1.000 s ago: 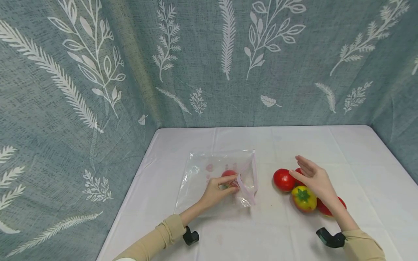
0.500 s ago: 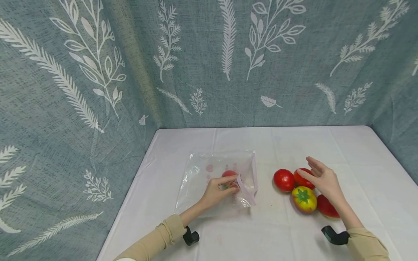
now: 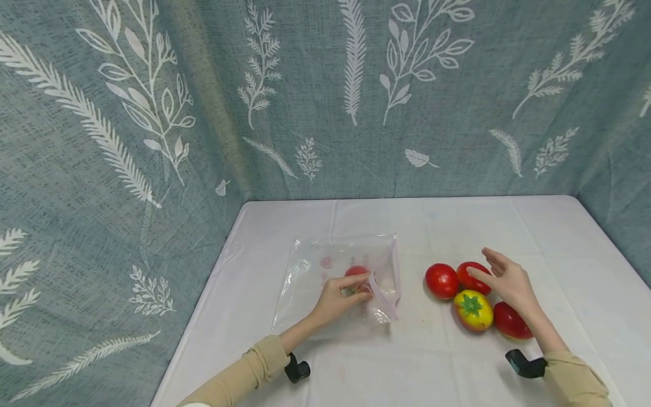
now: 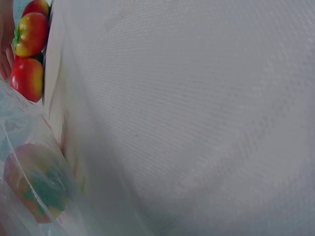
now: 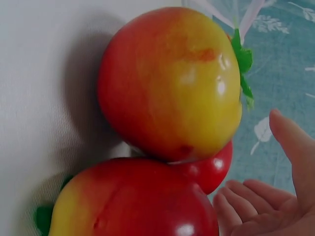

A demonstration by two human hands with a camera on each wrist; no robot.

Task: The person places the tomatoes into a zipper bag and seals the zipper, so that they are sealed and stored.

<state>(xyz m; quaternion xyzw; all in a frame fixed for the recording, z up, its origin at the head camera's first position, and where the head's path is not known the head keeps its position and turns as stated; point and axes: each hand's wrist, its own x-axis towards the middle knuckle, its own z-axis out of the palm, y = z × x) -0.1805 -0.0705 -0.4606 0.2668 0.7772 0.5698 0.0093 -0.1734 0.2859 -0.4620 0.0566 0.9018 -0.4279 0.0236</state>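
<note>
Four loose tomatoes lie clustered on the white tabletop [image 3: 458, 226], right of a clear plastic bag [image 3: 315, 271] that lies flat with its mouth toward them. Backdrop: grey-green cloth printed with white leaves, on two sides.

Bag: thin, glossy, crinkled film with a pale pink zip strip [image 3: 391, 282] along the open edge. One tomato [image 3: 356, 271] already sits inside, seen blurred through the film in the left wrist view. The left hand [image 3: 338, 297] pinches the lower lip of the mouth between thumb and curled fingers, holding it up.

Loose fruit: one round red tomato [image 3: 442, 280], one red tomato behind it [image 3: 470, 276], one yellow-red tomato with a green calyx [image 3: 473, 310], one red tomato [image 3: 510, 322] at the near right. All are smooth, shiny and firm-looking, touching one another.

The right hand [image 3: 508, 281] hovers over the cluster with fingers spread and relaxed, holding nothing; its fingertips are just above the rear red fruit.

Judgement: the grasp would go best on an outer tomato, closing round its widest part, since the glossy skins may slip and neighbours may roll. The bag mouth should be kept lifted and wide.
</note>
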